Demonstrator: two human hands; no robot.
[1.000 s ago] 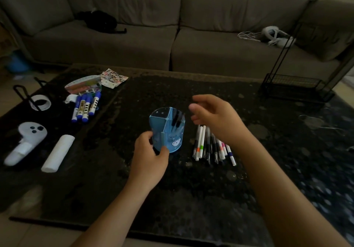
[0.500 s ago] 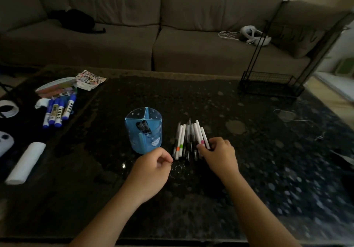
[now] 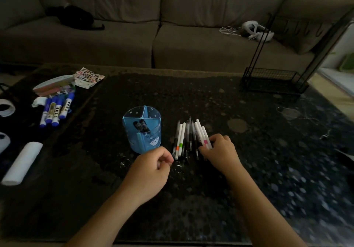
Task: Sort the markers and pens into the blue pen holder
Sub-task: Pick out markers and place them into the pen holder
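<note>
The blue pen holder [image 3: 142,131] stands upright mid-table, split into compartments, with two dark pens in its near compartment. Right of it lies a row of several thin white and black pens [image 3: 186,137]. My right hand [image 3: 218,152] rests on the near right end of that row, fingertips pinching a white pen with a pink band [image 3: 204,137]. My left hand [image 3: 153,168] hovers just in front of the holder, loosely curled, holding nothing, apart from the holder. Several blue-capped markers [image 3: 55,110] lie at the far left of the table.
A dark speckled table [image 3: 249,150] fills the view, a grey sofa [image 3: 172,35] behind it. At left lie a sticker sheet [image 3: 89,77], a flat pack [image 3: 52,88], a white roll [image 3: 22,163] and tape [image 3: 5,109]. A black wire rack [image 3: 274,81] stands far right.
My left hand let go of the holder and drew back in front of it. My right hand dropped from above the holder onto the pens and closed on a pink-banded pen.
</note>
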